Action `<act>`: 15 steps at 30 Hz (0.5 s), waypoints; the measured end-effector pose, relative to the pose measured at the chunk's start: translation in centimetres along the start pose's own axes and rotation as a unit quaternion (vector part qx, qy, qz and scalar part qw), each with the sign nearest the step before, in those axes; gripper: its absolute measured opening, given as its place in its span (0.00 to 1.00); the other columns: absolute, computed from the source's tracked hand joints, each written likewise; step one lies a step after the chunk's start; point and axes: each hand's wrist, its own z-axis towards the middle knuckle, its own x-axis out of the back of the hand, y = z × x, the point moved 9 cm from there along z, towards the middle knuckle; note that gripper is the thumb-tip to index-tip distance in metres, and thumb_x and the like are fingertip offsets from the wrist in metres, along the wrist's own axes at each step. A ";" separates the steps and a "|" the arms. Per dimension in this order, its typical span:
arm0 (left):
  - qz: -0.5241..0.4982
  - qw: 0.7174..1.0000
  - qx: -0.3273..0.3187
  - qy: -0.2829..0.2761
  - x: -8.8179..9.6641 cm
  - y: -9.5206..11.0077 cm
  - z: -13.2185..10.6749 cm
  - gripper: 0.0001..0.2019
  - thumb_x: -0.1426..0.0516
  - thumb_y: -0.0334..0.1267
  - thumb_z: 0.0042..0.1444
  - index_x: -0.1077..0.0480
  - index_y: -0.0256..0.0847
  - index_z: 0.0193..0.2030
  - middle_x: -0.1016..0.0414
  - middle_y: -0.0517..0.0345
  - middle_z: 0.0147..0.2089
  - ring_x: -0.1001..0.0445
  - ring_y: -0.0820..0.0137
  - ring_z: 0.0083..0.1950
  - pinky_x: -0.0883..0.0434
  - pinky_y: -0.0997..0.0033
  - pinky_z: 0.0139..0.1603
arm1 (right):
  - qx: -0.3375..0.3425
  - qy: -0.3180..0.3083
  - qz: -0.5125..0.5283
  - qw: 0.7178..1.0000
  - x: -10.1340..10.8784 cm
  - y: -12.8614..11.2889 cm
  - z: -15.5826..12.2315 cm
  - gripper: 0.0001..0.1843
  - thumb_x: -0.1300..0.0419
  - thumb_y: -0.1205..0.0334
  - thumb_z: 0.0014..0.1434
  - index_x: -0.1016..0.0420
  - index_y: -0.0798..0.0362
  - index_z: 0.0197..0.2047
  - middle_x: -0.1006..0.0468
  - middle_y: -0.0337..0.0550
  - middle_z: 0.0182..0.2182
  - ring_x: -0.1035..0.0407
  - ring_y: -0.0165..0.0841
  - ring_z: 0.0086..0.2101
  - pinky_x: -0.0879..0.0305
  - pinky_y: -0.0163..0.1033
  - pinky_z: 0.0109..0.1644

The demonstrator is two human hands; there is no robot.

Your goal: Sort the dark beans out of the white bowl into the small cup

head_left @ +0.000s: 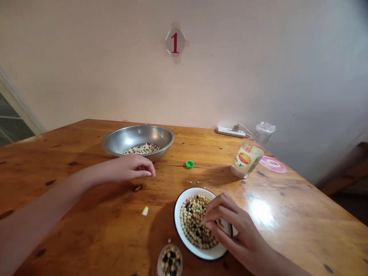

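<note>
One left hand [129,169], one right hand [232,226]; one steel basin [138,134], one white bowl [176,222], one small bowl [158,262]; one glass jar [247,159], one green bottle cap [189,164], one power strip [230,132], one pink disc [273,164], one paper scrap [145,211].

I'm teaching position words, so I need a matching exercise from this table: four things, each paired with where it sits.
Things:
1. steel basin
2. green bottle cap
3. glass jar
4. white enamel plate

Places:
A. under the right hand
B. beside the power strip
C. just beyond the left hand
D. on the wood between basin and jar

Pairs: 1-C, 2-D, 3-B, 4-A
</note>
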 end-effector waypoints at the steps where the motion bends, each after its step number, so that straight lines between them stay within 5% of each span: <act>1: 0.003 1.000 0.007 0.005 0.3 -0.7 0.0 0.13 0.50 0.41 0.58 0.25 0.43 0.40 0.22 0.56 0.41 0.27 0.67 0.41 0.36 0.74 0.41 | 0.002 0.000 -0.001 1.000 0.0 0.0 0.0 0.05 0.45 0.70 0.61 0.30 0.52 0.36 0.28 0.42 0.34 0.34 0.31 0.37 0.36 0.36 0.41; 8: 0.053 0.983 0.157 -0.078 0.4 -6.5 -3.0 0.15 0.50 0.39 0.56 0.24 0.37 0.39 0.20 0.53 0.34 0.25 0.66 0.36 0.36 0.74 0.38 | 0.005 -0.005 -0.005 1.000 -0.1 -0.1 0.0 0.05 0.46 0.70 0.61 0.30 0.51 0.36 0.29 0.43 0.34 0.34 0.31 0.37 0.36 0.36 0.40; 15: 0.152 0.958 0.236 -0.054 1.0 -9.2 -4.0 0.16 0.49 0.40 0.54 0.25 0.34 0.41 0.23 0.42 0.44 0.27 0.59 0.42 0.35 0.67 0.42 | 0.011 -0.006 -0.011 1.000 -0.1 -0.3 0.2 0.05 0.45 0.70 0.60 0.31 0.51 0.35 0.28 0.42 0.34 0.34 0.31 0.37 0.35 0.35 0.40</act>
